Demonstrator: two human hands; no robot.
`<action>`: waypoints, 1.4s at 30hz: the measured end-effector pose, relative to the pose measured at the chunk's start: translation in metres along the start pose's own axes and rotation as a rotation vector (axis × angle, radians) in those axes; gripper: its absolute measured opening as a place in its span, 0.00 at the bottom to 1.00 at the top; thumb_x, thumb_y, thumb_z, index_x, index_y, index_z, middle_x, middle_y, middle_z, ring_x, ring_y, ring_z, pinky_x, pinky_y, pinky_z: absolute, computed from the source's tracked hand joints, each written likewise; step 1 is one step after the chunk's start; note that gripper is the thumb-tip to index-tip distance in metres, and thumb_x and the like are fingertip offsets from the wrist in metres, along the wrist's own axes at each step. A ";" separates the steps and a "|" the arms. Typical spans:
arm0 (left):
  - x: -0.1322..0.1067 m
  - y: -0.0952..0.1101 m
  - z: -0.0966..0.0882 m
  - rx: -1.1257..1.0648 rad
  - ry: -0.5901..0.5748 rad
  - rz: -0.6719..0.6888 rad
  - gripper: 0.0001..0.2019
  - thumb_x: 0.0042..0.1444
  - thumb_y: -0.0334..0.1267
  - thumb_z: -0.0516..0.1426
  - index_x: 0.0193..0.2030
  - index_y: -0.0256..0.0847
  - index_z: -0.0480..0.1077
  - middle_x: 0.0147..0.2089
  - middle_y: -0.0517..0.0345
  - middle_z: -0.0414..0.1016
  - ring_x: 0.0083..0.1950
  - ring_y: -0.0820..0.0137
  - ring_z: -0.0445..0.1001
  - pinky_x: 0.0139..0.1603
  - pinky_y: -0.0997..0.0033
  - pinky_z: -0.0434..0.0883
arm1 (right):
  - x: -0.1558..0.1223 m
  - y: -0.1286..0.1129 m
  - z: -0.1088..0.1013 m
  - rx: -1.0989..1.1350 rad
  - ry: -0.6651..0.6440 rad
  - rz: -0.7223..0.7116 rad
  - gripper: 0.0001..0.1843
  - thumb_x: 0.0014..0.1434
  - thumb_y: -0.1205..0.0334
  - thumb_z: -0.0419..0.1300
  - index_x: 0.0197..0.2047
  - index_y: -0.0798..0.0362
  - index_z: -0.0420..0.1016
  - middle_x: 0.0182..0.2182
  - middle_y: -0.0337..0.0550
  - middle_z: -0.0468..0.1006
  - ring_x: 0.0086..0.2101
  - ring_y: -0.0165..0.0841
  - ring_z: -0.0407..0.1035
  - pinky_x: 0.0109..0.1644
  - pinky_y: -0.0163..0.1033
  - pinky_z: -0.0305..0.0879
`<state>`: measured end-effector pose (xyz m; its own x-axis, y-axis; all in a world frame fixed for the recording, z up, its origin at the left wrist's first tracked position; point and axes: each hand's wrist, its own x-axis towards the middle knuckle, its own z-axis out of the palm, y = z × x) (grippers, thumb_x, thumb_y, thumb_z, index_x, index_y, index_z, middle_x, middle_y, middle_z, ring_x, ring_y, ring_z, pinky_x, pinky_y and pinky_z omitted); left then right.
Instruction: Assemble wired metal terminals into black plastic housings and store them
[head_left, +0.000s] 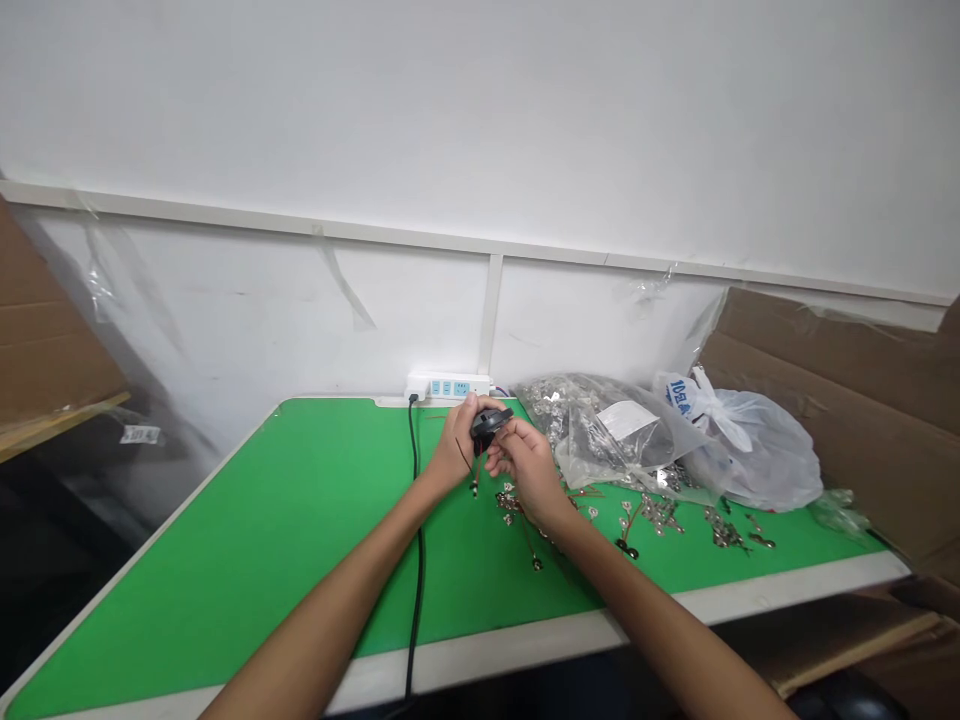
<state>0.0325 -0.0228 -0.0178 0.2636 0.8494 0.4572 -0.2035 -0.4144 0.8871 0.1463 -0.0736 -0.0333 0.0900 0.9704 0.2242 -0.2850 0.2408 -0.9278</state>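
Black part (491, 422), one, in left hand (456, 447), right hand (526, 466).

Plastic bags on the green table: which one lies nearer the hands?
The clear plastic bag of small metal parts, beside the right hand; the knotted white bag with blue print lies farther right.

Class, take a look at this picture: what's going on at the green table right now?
A person holds a small black part above the green table, with the left hand and right hand both closed on it. Thin wires hang below it. Loose metal terminals lie scattered by the right wrist, near a clear bag of more and a white plastic bag. A black cable runs to the power strip.
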 end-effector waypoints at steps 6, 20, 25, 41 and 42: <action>-0.008 0.010 -0.005 0.185 -0.048 0.302 0.32 0.70 0.63 0.43 0.38 0.42 0.78 0.35 0.51 0.78 0.37 0.62 0.74 0.44 0.60 0.72 | -0.006 -0.002 0.000 -0.028 -0.057 -0.097 0.17 0.58 0.44 0.66 0.34 0.49 0.74 0.23 0.35 0.75 0.25 0.32 0.69 0.32 0.38 0.68; -0.016 0.012 0.005 0.252 0.007 0.461 0.29 0.71 0.56 0.40 0.38 0.42 0.76 0.39 0.48 0.80 0.42 0.60 0.75 0.48 0.59 0.71 | -0.020 0.004 0.001 0.019 -0.053 -0.185 0.14 0.64 0.46 0.64 0.36 0.48 0.75 0.29 0.37 0.73 0.29 0.32 0.67 0.34 0.36 0.66; -0.018 0.011 0.008 0.230 0.001 0.447 0.29 0.70 0.57 0.41 0.38 0.43 0.77 0.39 0.47 0.80 0.42 0.58 0.75 0.49 0.57 0.71 | -0.023 0.003 -0.002 0.022 -0.064 -0.205 0.14 0.65 0.47 0.64 0.36 0.48 0.75 0.30 0.37 0.72 0.31 0.31 0.67 0.35 0.35 0.67; -0.014 0.016 0.001 0.198 0.041 0.397 0.27 0.70 0.57 0.42 0.38 0.42 0.75 0.39 0.49 0.77 0.42 0.60 0.74 0.48 0.60 0.70 | -0.017 -0.004 -0.001 -0.074 -0.039 -0.146 0.16 0.62 0.44 0.65 0.42 0.48 0.78 0.36 0.41 0.77 0.36 0.34 0.72 0.33 0.36 0.73; -0.014 0.015 0.002 0.194 0.040 0.398 0.27 0.70 0.57 0.42 0.38 0.42 0.75 0.40 0.49 0.78 0.42 0.60 0.74 0.48 0.60 0.71 | -0.017 -0.004 -0.001 -0.079 -0.034 -0.154 0.15 0.62 0.45 0.65 0.41 0.48 0.77 0.36 0.40 0.76 0.36 0.34 0.71 0.33 0.35 0.73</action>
<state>0.0273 -0.0413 -0.0102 0.1630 0.6216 0.7662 -0.0995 -0.7622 0.6396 0.1471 -0.0914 -0.0340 0.0939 0.9227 0.3740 -0.1943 0.3854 -0.9020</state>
